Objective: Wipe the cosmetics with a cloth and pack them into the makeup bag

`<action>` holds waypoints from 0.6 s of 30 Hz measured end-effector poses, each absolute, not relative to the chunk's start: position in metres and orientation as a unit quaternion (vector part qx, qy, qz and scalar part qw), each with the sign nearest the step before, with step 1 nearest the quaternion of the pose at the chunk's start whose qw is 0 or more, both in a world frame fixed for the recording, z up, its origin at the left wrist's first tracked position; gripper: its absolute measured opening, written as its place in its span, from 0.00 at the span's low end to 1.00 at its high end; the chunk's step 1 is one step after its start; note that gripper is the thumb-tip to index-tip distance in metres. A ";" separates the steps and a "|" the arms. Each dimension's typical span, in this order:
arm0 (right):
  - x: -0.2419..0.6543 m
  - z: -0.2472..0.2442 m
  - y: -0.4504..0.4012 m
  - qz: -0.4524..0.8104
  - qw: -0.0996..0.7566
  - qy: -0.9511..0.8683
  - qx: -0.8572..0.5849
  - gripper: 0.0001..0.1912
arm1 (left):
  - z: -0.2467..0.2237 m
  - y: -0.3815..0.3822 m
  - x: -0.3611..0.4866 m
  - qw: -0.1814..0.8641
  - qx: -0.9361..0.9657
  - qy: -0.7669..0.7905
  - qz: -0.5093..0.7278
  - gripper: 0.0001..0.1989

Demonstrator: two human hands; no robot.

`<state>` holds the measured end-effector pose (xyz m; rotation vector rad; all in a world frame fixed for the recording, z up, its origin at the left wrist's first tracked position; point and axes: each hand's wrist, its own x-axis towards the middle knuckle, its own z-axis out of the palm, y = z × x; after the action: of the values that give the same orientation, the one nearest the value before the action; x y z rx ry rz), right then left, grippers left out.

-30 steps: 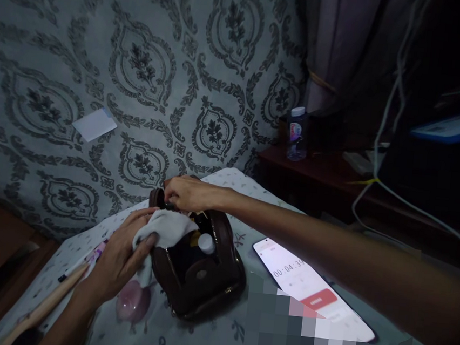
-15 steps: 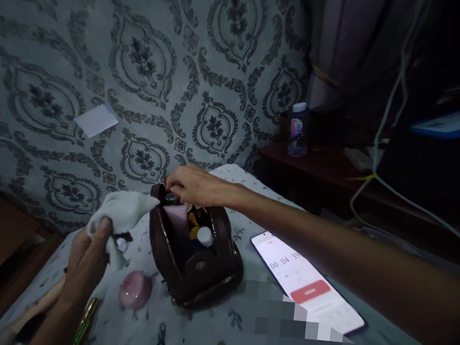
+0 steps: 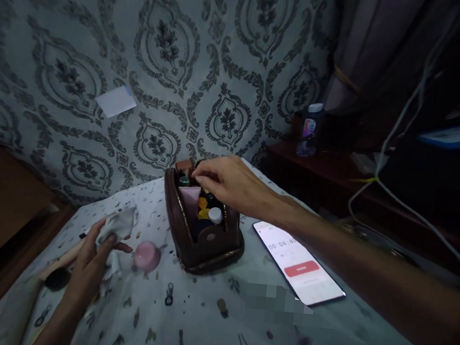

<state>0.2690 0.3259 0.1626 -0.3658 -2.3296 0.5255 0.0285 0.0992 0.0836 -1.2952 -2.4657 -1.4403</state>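
A brown toiletry bag (image 3: 210, 252) stands unzipped on the patterned bedsheet. Inside it I see a pale pink pouch or tube (image 3: 189, 198), a white-capped bottle (image 3: 215, 215), yellow items (image 3: 204, 208) and a small round greenish thing (image 3: 184, 180). Over the bag's far end, my right hand (image 3: 227, 180) has its thumb and fingers drawn together; what lies between them is hidden. My left hand (image 3: 94, 249) is closed around a crumpled white cloth (image 3: 121, 224), to the left of the bag. A round pink container (image 3: 147, 257) sits between that hand and the bag.
A phone (image 3: 300, 266) showing a running timer lies right of the bag. Behind, a clear bottle (image 3: 309, 130) stands on a dark red table (image 3: 283, 150) beside a hanging white cable (image 3: 388, 139). Near my left forearm lies a beige tube with a black end (image 3: 57, 279).
My left hand has lowered the cloth away from the bag, and the cloth is more bunched. My right hand remains at the bag's far end, slightly raised. The view has shifted.
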 end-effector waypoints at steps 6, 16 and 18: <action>0.281 0.153 0.292 0.205 0.368 -0.898 -0.128 0.11 | 0.071 0.069 0.013 -0.068 -0.419 -0.806 -0.413 0.14; 0.287 0.116 0.249 0.206 0.351 -0.902 -0.144 0.10 | 0.034 0.037 0.023 0.051 -0.519 -0.785 -0.335 0.16; 0.290 0.121 0.256 0.203 0.359 -0.893 -0.180 0.10 | 0.025 0.036 0.025 0.082 -0.544 -0.768 -0.328 0.18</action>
<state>0.2904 0.2560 0.1205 -0.4631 -2.3045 0.5226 0.0248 0.0357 0.0250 -1.6247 -2.2950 -0.9814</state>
